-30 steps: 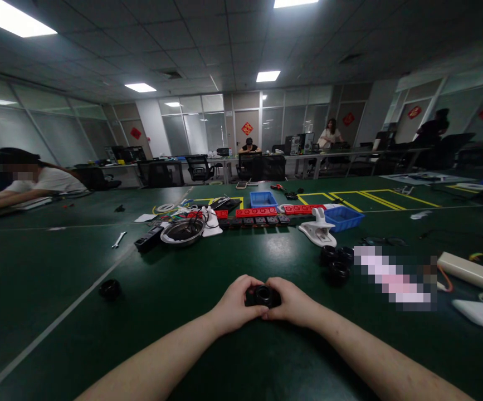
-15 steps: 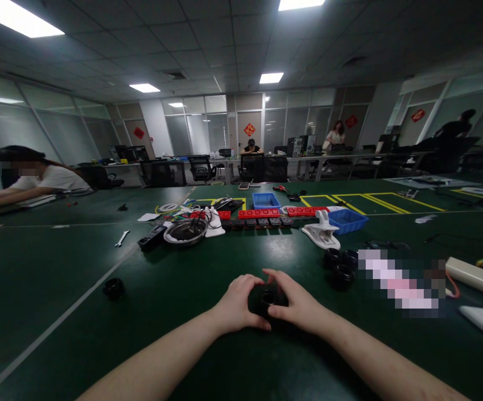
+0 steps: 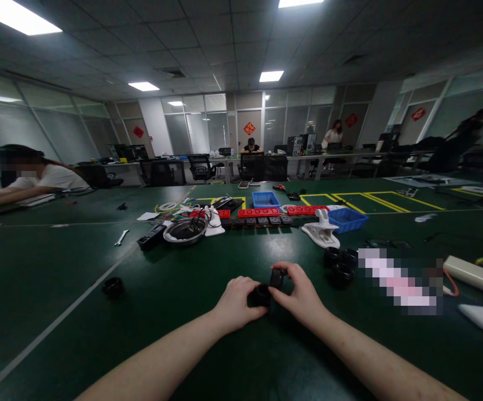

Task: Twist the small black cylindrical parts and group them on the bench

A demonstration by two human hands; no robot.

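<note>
My left hand (image 3: 238, 305) is closed around a black round hollow part (image 3: 260, 296) at the table's near middle. Between the thumb and fingers of my right hand (image 3: 302, 295) is a smaller black piece (image 3: 276, 278), tilted on edge just right of the hollow part. Whether the two pieces touch, I cannot tell. Dark colour and the fingers hide their details. A similar black round part (image 3: 113, 287) lies off to the left. To the right of my hands stands a cluster of black round parts (image 3: 343, 273).
On the green table (image 3: 174, 345) are a wrench (image 3: 121, 238), a metal bowl (image 3: 185, 231) with cables, red strips (image 3: 258, 212), a white clamp-like stand (image 3: 321, 231) and blue bins (image 3: 347, 220). A person (image 3: 53, 175) leans over the table at far left.
My right hand has risen slightly and turned, lifting the smaller black piece up from the hollow part. My left hand stays around the hollow part.
</note>
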